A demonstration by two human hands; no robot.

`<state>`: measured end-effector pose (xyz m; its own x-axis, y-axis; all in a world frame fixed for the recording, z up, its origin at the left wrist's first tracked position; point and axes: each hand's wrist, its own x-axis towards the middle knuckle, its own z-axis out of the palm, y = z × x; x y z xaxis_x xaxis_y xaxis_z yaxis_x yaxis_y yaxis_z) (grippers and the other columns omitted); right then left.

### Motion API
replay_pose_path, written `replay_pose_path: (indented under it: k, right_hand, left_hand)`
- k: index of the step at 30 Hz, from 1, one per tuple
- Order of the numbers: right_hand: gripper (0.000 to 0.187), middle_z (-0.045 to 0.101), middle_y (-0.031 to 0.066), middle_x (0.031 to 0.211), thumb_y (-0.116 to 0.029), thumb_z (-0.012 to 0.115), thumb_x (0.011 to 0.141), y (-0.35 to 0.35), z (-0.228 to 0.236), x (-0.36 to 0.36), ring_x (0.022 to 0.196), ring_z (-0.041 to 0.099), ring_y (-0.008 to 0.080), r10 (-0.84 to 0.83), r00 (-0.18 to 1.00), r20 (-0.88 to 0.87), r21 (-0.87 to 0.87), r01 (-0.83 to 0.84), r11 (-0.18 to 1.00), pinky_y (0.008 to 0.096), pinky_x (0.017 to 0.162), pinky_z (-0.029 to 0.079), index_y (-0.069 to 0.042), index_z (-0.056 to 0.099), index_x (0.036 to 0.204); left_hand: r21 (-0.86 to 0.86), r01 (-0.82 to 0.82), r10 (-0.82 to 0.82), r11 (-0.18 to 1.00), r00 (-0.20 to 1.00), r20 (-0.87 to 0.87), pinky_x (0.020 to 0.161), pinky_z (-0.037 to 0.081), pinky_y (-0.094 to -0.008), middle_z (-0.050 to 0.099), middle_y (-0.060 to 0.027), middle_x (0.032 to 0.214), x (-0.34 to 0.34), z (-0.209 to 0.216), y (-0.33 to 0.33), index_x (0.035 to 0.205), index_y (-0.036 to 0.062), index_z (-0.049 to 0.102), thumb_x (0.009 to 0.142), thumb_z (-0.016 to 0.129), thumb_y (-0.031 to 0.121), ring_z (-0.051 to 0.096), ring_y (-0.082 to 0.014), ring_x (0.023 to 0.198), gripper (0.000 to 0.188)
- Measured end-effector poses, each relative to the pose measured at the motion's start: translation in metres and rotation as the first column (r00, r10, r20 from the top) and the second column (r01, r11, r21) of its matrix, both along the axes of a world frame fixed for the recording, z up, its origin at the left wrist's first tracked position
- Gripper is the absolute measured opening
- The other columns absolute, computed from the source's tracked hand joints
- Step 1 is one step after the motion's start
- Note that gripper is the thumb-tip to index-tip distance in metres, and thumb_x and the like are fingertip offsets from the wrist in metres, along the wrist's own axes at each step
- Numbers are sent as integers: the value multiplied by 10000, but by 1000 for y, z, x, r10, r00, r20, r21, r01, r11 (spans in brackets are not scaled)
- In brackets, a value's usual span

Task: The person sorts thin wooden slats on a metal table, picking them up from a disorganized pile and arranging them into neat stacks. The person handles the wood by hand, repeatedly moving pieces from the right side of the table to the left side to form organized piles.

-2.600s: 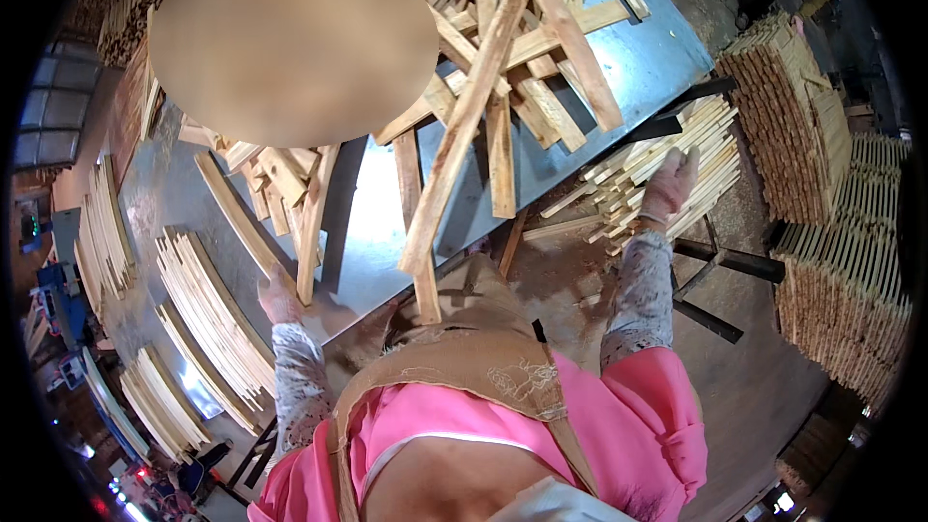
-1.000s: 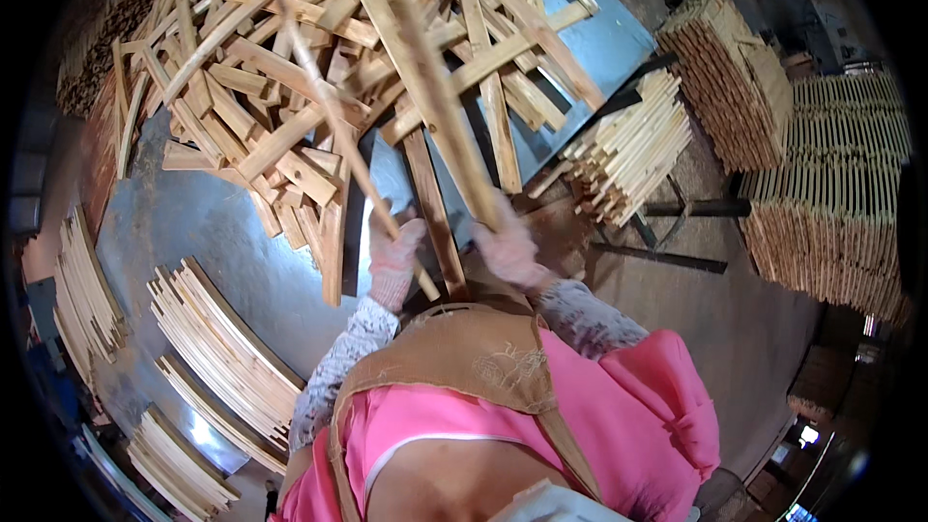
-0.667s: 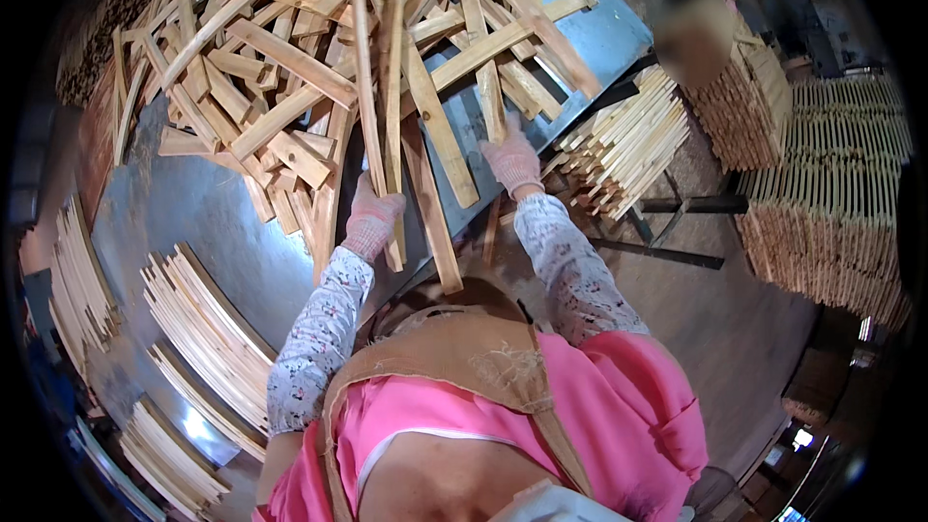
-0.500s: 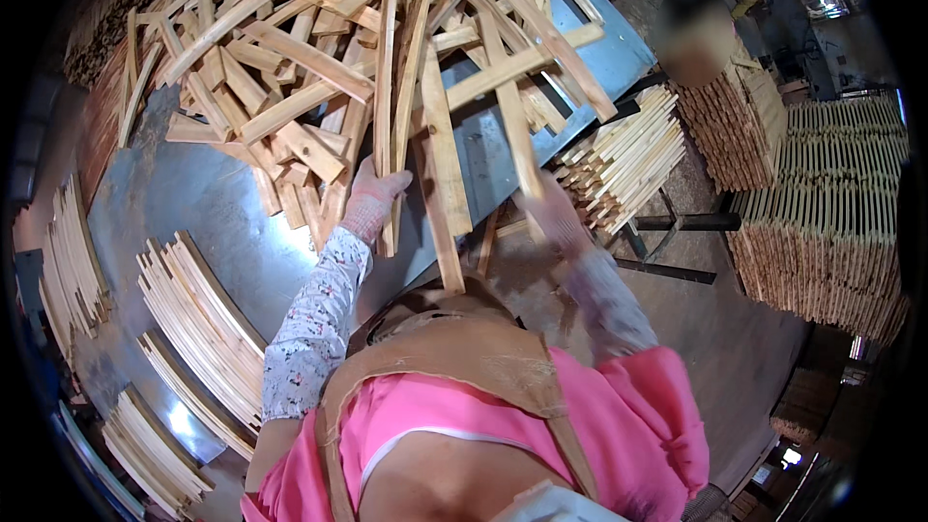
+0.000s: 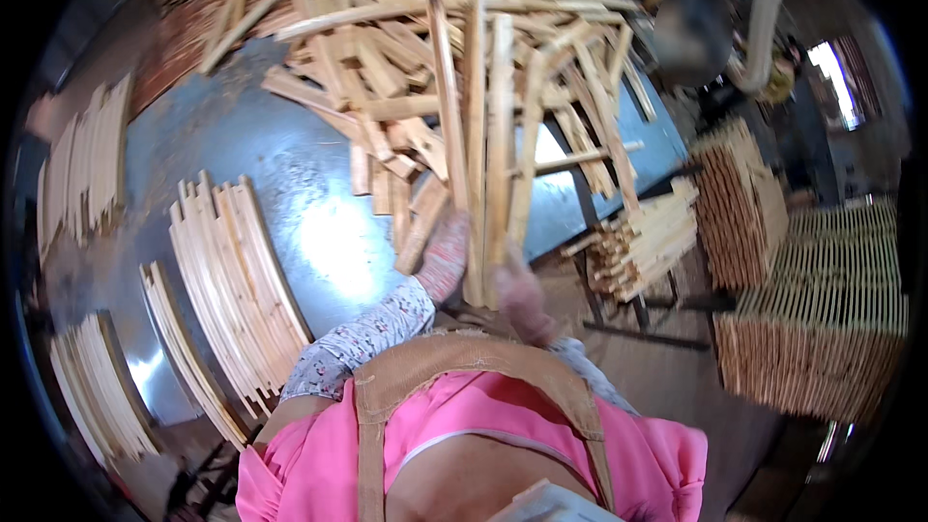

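My left hand (image 5: 448, 253), in a pinkish knit glove, grips the near ends of long, narrow wooden strips (image 5: 474, 150). They point away from me over the metal table, side by side. Close by on the right, my right hand (image 5: 522, 298) is blurred, its fingers closed at the lower end of another wooden strip (image 5: 529, 140). Beyond the hands lies a jumbled heap of light wooden strips (image 5: 387, 72), straight and slightly curved. Some of the held strips overlap the heap, so where they end is hard to see.
The metal table (image 5: 232, 126) carries neat rows of strips (image 5: 237, 285) at left. Right of it, a bundle of strips (image 5: 638, 242) rests on a dark metal frame (image 5: 643, 333). Tall stacks of wood (image 5: 812, 319) stand farther right. A pale hose (image 5: 770, 19) hangs at upper right.
My view has turned, shifting the table and heap. My right hand has come inward beside my left, and the strips between them stand closer together.
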<state>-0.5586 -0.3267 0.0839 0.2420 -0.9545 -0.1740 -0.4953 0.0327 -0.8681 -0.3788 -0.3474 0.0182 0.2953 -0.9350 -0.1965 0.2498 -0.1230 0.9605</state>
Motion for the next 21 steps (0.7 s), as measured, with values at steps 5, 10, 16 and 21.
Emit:
replay_pose_path:
  k: [5,10,16,21]
  right_hand:
    - [1066,394,215,1689,-218,804,903,-33,14,117,1423,564,317,302,932,203,169,-337,926,356,1148,482,-70,142,1725]
    - [1049,375,183,1693,-131,759,897,-89,-1,155,1548,387,258,379,870,316,-4,-399,917,368,1280,332,-40,125,1727]
    - [897,490,251,1571,-297,764,925,-330,51,220,1407,555,314,355,880,-315,-605,-475,639,360,1186,469,-2,306,1637]
    - [792,594,287,1448,-479,699,948,-611,153,265,1316,624,371,-51,992,-112,-579,-24,815,404,1134,486,-25,448,1546]
  left_hand:
    - [-60,72,-93,996,811,-578,1140,477,-336,572,-110,1477,90,35,17,1666,59,313,1069,579,201,576,-216,1338,669]
    - [-122,43,-92,992,899,-428,1255,348,-382,455,-183,1617,135,80,0,1723,36,146,1050,562,208,462,-255,1483,809]
    - [-28,-308,293,951,926,-236,1095,464,-312,549,-122,1466,158,79,-21,1661,-53,240,1056,650,214,549,-202,1298,778]
    - [194,-487,520,852,741,-424,1117,480,-346,575,-123,1453,141,15,2,1657,-30,274,1026,703,161,586,-227,1279,787]
